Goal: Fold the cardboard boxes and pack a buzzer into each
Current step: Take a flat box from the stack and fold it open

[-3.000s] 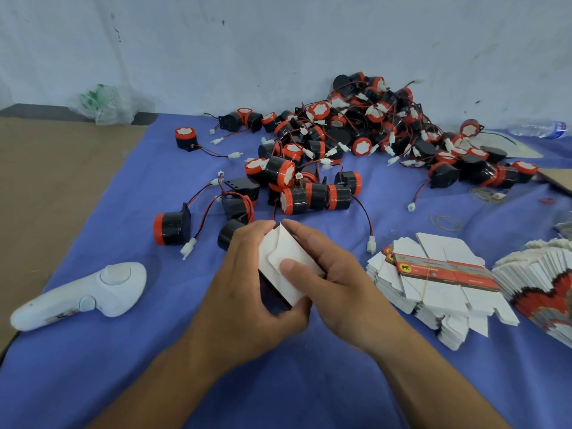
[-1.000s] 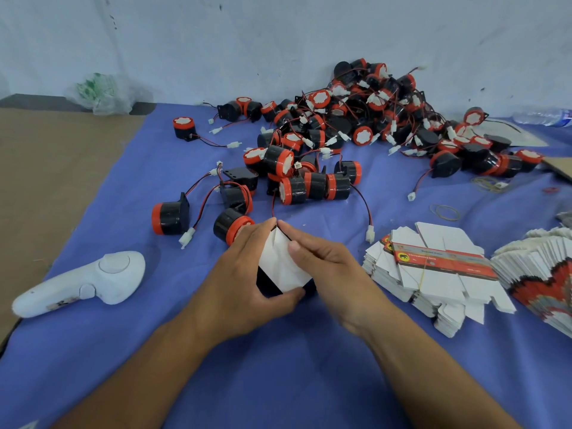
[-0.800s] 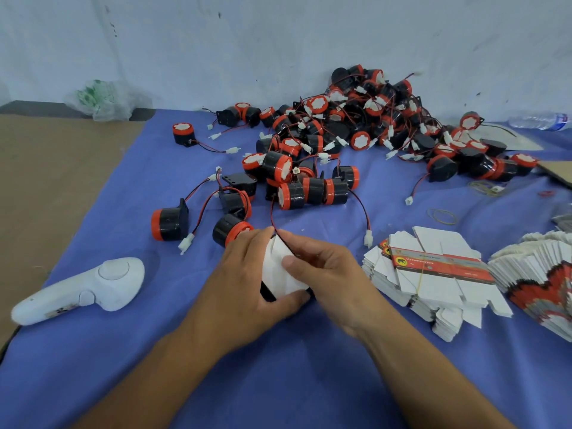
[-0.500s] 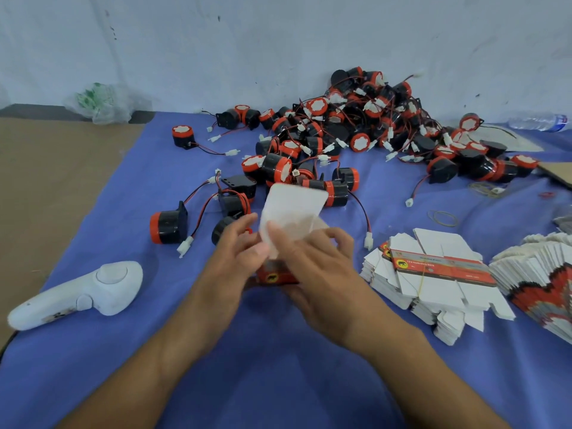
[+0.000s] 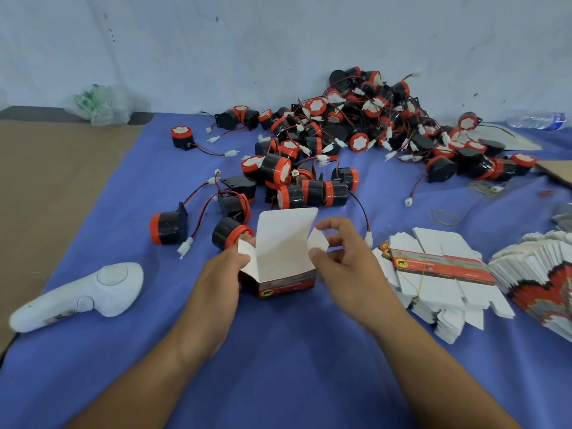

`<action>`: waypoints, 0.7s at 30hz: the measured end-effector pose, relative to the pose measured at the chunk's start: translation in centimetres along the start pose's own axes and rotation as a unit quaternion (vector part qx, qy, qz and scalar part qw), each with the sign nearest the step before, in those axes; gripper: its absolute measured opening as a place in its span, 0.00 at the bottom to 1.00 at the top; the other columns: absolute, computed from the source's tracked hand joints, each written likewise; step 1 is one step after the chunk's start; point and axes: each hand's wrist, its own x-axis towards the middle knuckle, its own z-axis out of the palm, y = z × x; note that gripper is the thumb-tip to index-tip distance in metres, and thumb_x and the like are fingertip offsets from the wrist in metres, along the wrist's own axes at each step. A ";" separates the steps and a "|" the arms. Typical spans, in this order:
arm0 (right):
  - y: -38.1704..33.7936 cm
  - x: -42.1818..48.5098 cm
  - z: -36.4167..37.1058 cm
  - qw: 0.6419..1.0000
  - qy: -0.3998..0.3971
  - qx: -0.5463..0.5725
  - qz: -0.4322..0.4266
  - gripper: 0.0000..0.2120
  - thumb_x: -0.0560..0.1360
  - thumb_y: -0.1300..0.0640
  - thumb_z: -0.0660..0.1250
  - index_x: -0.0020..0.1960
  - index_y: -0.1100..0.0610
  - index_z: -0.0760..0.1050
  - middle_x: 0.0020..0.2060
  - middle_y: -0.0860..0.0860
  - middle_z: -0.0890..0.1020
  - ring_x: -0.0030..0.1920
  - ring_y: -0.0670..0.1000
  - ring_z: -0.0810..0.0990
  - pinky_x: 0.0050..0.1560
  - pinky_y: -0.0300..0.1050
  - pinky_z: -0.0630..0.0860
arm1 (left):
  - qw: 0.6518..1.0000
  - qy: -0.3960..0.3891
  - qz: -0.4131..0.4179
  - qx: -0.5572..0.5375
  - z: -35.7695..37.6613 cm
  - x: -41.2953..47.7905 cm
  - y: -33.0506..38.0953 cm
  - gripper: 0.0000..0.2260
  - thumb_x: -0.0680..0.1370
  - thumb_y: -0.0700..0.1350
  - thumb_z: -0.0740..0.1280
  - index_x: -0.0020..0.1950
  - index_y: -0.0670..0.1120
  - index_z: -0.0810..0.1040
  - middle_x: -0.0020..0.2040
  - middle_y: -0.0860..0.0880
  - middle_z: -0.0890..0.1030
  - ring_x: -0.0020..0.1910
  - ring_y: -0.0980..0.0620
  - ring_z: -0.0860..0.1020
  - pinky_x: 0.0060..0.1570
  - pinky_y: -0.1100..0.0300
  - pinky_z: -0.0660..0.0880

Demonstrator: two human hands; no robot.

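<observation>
Left grip (image 5: 221, 275) is clutching the box (image 5: 286, 277) by its left wall, with its fingers curling up at the left side flap. Right grip (image 5: 343, 255) is pinching the small right flap between thumb and forefinger. Box is standing on the desk (image 5: 278, 351) at frame centre, between the two grips, with its mouth facing up.

Step in hand, as I'm judging it: the bottom is looking closed and the top is being opened out for loading. To do it well:
- Left grip should be bracing the wall so the box isn't sliding or squashing out of square.
- Right grip should be easing its flap outward without creasing it.
- Both side flaps and the lid (image 5: 284, 233) should be standing clear of the mouth before anything goes in.
- The nearest buzzer (image 5: 230, 236) is lying just behind the box's left corner, in easy reach. Its wire and plug probably need tucking in with it, or the lid won't be closing flat.

Box is thin card, white inside, with red and grey print outside and a yellow badge on the near face. The text is too small to read. Lid is standing upright at the back, with rounded corners. The near wall is hiding the box floor, so I cannot tell if it is empty.

Pile (image 5: 356, 119) of buzzers is lying at upper right. Banded blanks (image 5: 433, 274) are lying right of centre, near the right grip.
</observation>
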 end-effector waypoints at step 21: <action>-0.9 -0.1 -1.2 0.969 -0.181 -0.166 -0.034 0.19 0.73 0.72 0.60 0.57 0.59 0.82 0.57 0.45 0.77 0.60 0.41 0.74 0.55 0.31 0.68 | 0.896 0.042 0.129 0.424 -0.2 0.5 -0.5 0.18 0.80 0.59 0.58 0.68 0.54 0.67 0.57 0.61 0.70 0.61 0.53 0.69 0.61 0.53 0.63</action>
